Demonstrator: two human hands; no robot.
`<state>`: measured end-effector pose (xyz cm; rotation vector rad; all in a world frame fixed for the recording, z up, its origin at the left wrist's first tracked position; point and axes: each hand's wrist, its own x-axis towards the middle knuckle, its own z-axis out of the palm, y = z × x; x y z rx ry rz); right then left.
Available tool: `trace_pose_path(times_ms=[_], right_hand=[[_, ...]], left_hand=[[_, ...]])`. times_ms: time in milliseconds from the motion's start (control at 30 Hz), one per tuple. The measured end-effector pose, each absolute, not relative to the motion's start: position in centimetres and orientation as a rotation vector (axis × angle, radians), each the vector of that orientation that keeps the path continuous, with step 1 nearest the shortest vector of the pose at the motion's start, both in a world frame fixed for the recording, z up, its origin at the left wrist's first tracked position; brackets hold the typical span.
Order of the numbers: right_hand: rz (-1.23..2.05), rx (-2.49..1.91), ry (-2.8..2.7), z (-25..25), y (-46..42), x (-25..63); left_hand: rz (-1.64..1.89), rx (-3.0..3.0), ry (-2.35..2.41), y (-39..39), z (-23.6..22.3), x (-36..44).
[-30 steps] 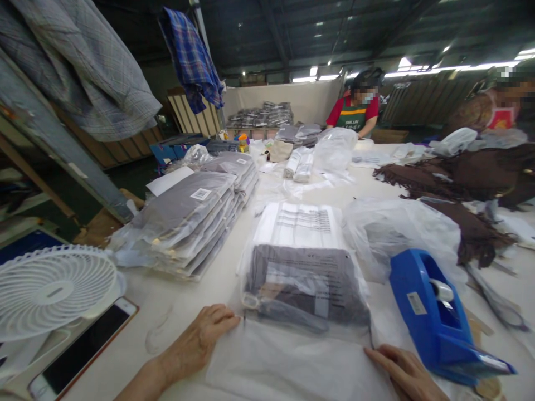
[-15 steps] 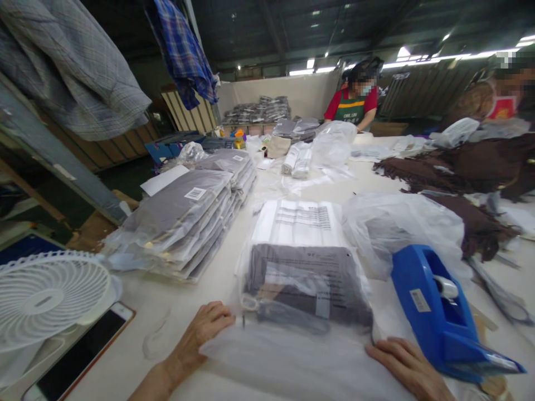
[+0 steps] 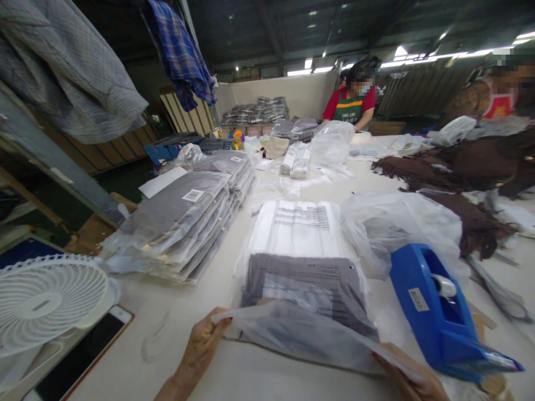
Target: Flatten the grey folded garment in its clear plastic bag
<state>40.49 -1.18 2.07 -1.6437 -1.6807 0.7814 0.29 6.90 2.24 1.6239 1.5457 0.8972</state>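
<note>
A clear plastic bag holding a folded grey garment lies on the white table right in front of me. Its open flap is lifted off the table and folded up toward the garment. My left hand pinches the flap's left corner. My right hand grips the flap's right corner, partly hidden behind the plastic. A stack of empty printed bags lies just beyond the garment.
A blue tape dispenser sits close at the right. A pile of bagged grey garments is at the left, with a white fan and a phone nearer me. Brown fringed cloth and loose plastic lie right. Two people stand at the far end.
Both hands have lifted the bag's flap from flat on the table and are folding it up over the garment. The view has shifted slightly.
</note>
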Motion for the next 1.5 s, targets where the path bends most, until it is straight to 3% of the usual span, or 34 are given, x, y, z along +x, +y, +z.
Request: trace_pose_path(times_ms=[167,400,567,733,867,1033,1367,1500], right_hand=[[0.847,-1.924,-1.413,0.8,-0.4,39.6],[0.609,-1.944,-1.492,0.1,-2.1,38.6],[0.404,-1.977,-1.593,0.3,-2.2,37.0],[0.197,-2.039,-1.782,-0.9,-1.6,37.4],[0.03,-2.051,-2.004,-1.2,-1.1,37.9],[0.133,-2.28,-1.865,0.0,-1.1,37.1],[-0.704,-1.889,-2.014,1.6,-0.5,36.9],[-0.646,-1.965,-2.133,0.9,-0.3,36.9]], left_hand=[[0.847,1.308,1.773,6.9,1.8,1.6],[0.807,1.655,1.99,4.9,1.0,2.0],[0.343,2.128,2.231,4.5,1.1,2.5],[-0.015,2.083,2.371,4.4,2.2,3.6],[-0.05,2.017,2.393,4.4,2.5,4.0],[0.033,2.139,2.357,4.2,2.5,3.5],[0.172,2.271,2.3,4.3,2.2,2.9],[0.056,2.217,2.345,4.3,2.3,3.2]])
